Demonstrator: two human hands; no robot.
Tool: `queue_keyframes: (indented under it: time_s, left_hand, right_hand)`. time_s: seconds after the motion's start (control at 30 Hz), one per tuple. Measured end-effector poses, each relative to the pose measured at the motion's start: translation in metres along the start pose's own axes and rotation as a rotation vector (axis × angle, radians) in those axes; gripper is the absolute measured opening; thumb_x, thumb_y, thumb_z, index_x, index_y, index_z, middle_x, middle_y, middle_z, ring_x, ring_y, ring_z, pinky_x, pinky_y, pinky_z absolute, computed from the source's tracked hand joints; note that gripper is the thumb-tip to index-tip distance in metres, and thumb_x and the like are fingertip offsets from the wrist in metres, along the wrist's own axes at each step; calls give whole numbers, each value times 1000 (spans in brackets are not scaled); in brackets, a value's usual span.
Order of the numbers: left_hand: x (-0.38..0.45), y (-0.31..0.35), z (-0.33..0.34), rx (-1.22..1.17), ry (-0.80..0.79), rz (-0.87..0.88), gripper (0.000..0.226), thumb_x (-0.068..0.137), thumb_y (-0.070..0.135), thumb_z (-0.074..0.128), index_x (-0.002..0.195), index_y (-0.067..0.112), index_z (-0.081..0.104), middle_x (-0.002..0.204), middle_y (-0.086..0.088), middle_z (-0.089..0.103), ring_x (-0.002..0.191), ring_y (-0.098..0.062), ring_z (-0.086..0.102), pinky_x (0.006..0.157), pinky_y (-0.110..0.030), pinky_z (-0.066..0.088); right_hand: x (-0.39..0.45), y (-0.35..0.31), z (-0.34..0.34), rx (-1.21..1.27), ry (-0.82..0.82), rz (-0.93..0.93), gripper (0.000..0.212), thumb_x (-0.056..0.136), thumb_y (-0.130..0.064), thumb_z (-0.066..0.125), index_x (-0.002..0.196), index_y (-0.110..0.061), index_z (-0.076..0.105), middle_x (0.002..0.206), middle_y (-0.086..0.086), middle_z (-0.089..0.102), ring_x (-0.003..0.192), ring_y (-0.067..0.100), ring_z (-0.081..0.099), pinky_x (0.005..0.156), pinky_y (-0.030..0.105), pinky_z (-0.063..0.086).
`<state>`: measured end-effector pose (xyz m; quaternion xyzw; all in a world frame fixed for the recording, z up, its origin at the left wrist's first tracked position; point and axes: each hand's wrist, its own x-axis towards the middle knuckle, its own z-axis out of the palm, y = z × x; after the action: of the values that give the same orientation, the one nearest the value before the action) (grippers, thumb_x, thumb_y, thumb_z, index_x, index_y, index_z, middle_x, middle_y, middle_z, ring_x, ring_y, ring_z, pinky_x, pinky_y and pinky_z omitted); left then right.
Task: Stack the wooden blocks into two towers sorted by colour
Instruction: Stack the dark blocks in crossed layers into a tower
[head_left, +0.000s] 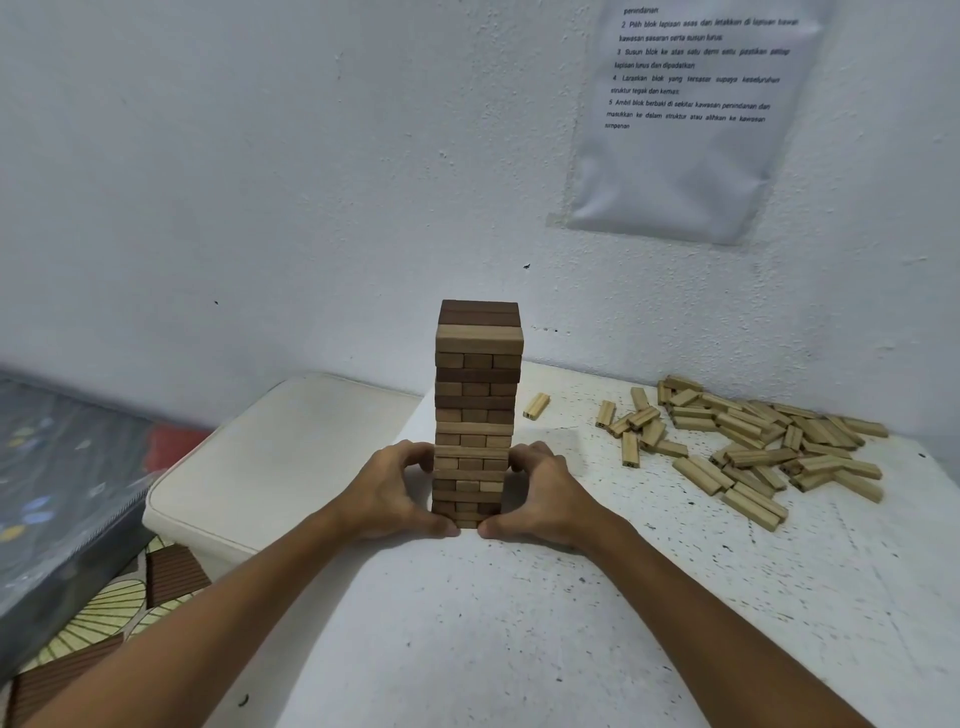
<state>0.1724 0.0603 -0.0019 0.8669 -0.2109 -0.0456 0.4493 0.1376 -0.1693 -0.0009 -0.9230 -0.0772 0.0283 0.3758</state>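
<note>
And here's the tower (477, 410), standing upright on the white speckled desk (519, 623), close to the wall, layers of three blocks laid crosswise, a mix of dark brown and lighter tan wood, with a dark layer on top. Both hands are at its base. The left hand (387, 496) cups the tower's left side, fingers curled around the lower layers, thumb pressed along the desk at the bottom front corner. The right hand (545, 499) mirrors it on the tower's right side, fingers curled against the lower blocks, thumb tip at the bottom front, the two thumbs nearly meeting in front of the tower. So the tower is clasped between both hands down low.

Right of the tower, well apart, lies a loose pile of pale blocks (753, 447) scattered flat on the desk, and one single pale block (536, 405) lies alone just right of the tower, between it and the pile. Left of the tower sits a cream cushioned surface (270, 457) beside the desk. Above the pile, a printed sheet (691, 114) hangs on the wall
</note>
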Motion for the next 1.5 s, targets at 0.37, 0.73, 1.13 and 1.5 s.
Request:
queue_keyframes:
  time_s: [0.37,0.73,1.13,1.5]
  left_hand:
    - [-4,-1,-3,-19,-3,8,79,44,44,91,116,24,65,108,14,69,104,-6,63,90,-31,55]
    - [-3,2,-7,-52,-51,15,79,45,46,95,116,31,65,111,11,69,108,-11,63,92,-33,54]
    - [1,2,-6,-50,-34,23,73,49,36,93,116,29,65,108,13,70,104,-7,63,89,-27,54]
    - [0,1,-4,-67,-18,9,68,51,31,94,112,33,65,104,20,70,103,0,62,80,-14,50]
  right_hand:
    - [-2,-5,-1,25,-12,-15,73,55,-46,85,121,-35,57,110,-13,44,111,13,41,88,31,49]
    - [-3,-4,-2,40,-24,-2,84,46,-55,88,122,-38,55,116,-14,45,115,16,46,93,39,53]
    - [-7,-16,-4,214,-8,-11,78,58,-40,92,119,-44,44,129,-3,51,116,16,52,91,27,49]
    - [-7,-14,-1,236,6,-9,75,61,-34,92,119,-40,46,125,-5,51,111,13,52,75,10,42]
